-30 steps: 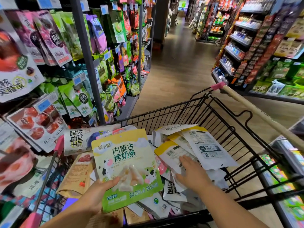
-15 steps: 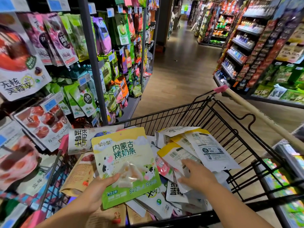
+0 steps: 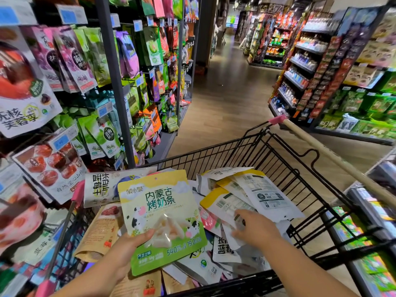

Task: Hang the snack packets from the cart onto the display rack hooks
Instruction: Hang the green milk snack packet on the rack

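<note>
A green-and-yellow milk-strip packet (image 3: 162, 219), printed with cartoon cows and punched with a hang hole at the top, is held upright over the near left part of the black wire cart (image 3: 300, 189). It is gripped at its lower left corner by the left hand (image 3: 126, 251). A loose pile of snack packets (image 3: 227, 247) is heaped inside the cart, and several white-and-yellow ones (image 3: 265, 194) lie back-up. Left of the cart, the display rack (image 3: 113, 82) is hung full.

Your view: bright even overhead shop light, soft shadows, fisheye bending at edges, blur on your right hand (image 3: 255, 230) and left-edge hanging packets (image 3: 19, 213).
</note>
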